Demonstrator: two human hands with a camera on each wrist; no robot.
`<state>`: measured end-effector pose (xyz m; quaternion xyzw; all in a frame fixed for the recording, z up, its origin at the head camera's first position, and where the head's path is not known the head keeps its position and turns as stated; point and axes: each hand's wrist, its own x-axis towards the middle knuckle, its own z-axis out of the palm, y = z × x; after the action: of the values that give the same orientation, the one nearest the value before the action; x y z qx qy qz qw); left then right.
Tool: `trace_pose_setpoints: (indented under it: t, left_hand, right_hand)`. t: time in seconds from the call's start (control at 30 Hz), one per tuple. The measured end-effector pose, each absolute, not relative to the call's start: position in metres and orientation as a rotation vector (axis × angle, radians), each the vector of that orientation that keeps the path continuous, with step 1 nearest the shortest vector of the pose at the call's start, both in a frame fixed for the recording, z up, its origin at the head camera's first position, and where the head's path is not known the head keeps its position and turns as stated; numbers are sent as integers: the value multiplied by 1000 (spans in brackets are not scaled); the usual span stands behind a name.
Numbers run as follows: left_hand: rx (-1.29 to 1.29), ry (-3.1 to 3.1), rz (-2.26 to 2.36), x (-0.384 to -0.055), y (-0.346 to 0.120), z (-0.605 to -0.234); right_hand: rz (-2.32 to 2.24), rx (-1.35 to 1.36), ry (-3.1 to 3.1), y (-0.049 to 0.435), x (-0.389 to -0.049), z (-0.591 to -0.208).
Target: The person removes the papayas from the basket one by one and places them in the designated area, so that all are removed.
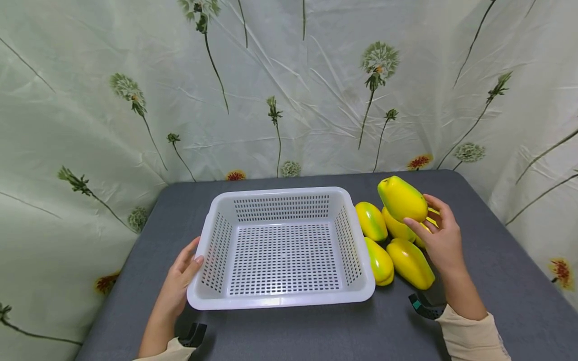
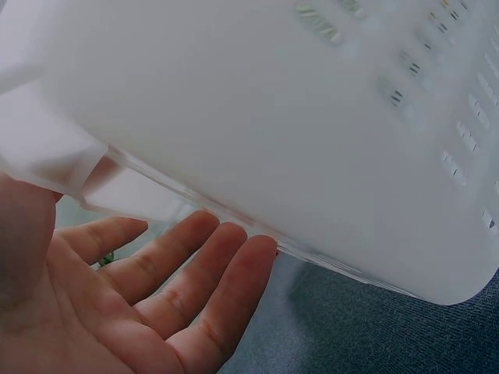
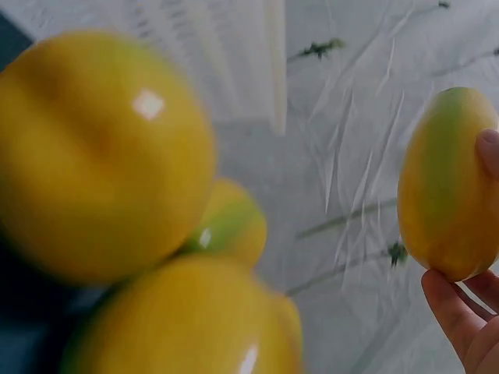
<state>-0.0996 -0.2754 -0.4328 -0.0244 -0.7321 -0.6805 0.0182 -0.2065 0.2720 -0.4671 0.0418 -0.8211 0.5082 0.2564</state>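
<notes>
At the right of the head view, my right hand (image 1: 444, 240) holds a yellow papaya (image 1: 403, 199) with a green tint, raised above the others. Thumb and fingertips grip its lower end, and the right wrist view shows the same papaya (image 3: 446, 183) upright in the fingers. My left hand (image 1: 180, 273) grips the left side of a white perforated plastic basket (image 1: 280, 301), thumb over the rim. From the left wrist view, the fingers (image 2: 226, 273) reach under the rim against the outer wall. The basket is tilted towards me and has nothing inside.
Several more papayas (image 1: 411, 263) lie in a cluster on the grey tabletop (image 1: 316, 333), right beside the basket's right wall. Behind the table hangs a pale curtain (image 1: 316, 75) printed with dandelions. Dark wrist devices (image 1: 424, 307) sit at both cuffs.
</notes>
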Motion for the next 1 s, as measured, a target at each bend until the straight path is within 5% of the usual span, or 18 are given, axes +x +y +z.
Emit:
trace_pose_setpoints:
  t: [0.1, 0.7, 1.0]
  left_hand:
    - [-74, -2276, -2110, -100, -276, -433]
    - [-64, -2270, -2113, -100, -275, -433]
    - [-65, -2282, -2095, -100, -274, -432]
  right_hand:
    - [1355, 42, -2242, 292, -205, -490]
    - [1206, -284, -2465, 313, -133, -496]
    - [1219, -496, -2575, 298, -101, -466]
